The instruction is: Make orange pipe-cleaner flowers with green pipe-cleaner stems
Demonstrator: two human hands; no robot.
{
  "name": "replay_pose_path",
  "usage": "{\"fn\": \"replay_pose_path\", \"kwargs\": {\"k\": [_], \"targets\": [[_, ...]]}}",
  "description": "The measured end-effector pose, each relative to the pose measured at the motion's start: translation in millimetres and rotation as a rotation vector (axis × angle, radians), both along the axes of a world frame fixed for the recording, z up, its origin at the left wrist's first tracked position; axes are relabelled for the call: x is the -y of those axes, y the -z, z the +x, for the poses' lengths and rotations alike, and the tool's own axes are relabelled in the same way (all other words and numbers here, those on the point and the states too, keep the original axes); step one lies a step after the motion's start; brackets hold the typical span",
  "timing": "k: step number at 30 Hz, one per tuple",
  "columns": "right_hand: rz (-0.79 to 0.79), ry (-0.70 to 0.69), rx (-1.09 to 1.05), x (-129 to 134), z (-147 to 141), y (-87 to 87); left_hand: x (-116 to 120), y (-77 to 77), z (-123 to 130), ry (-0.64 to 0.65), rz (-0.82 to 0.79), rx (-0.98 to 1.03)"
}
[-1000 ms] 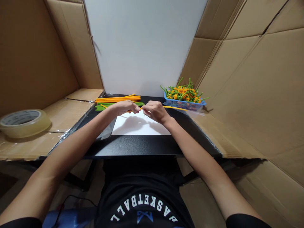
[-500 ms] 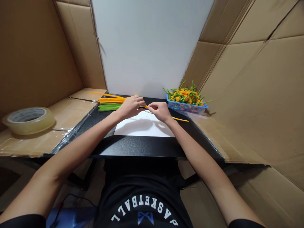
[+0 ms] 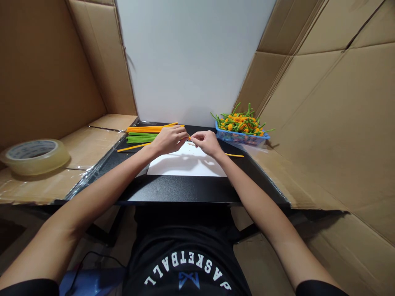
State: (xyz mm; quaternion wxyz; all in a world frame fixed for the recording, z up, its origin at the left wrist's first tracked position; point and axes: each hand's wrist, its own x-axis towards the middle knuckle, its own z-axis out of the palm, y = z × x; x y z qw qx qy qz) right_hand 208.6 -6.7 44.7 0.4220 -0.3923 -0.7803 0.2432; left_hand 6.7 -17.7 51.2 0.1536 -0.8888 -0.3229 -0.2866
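Over the white sheet (image 3: 185,162), both my hands meet at fingertip distance. My left hand (image 3: 171,139) is closed on an orange pipe cleaner (image 3: 132,147), whose long end sticks out to the left behind the wrist. My right hand (image 3: 206,142) pinches a small orange bit (image 3: 189,138) of it between thumb and forefinger. What the fingers cover cannot be made out. Just below them a short pale stick (image 3: 191,144) lies on the sheet. Another orange length (image 3: 235,155) shows to the right of my right wrist.
Left of my hands lie bundles of orange pipe cleaners (image 3: 143,129) and green pipe cleaners (image 3: 142,138). At the back right stands a blue basket (image 3: 240,137) heaped with orange and green pieces. A tape roll (image 3: 35,156) rests on cardboard at left. Cardboard walls (image 3: 345,115) flank the black table (image 3: 182,189).
The pipe cleaner's left end has swung from above the orange bundle to below the green one. My hands have stayed close together in nearly the same place.
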Motion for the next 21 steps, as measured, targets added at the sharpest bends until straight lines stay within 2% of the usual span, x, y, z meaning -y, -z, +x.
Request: {"fn": "replay_pose_path", "kwargs": {"k": [6,9,12,15,18,21], "targets": [[0.081,-0.004,0.041,1,-2,1.0,-2,2.4,0,-0.001,-0.045,0.083],[0.157,-0.026,0.051,1,-1,2.6,-3,0.2,1,0.014,-0.154,0.186],[0.298,-0.026,0.129,-1,0,5.0,-6,-4.9,0,0.021,-0.381,0.316],[0.523,-0.031,0.310,-3,1,6.1,-9,-8.4,-2,0.012,-0.653,0.431],[0.736,-0.053,0.477,-2,3,5.2,-14,-6.5,-6,0.068,-0.884,0.555],[0.834,-0.079,0.557,-3,5,4.9,-18,-0.8,-8,0.127,-1.058,0.633]]}}
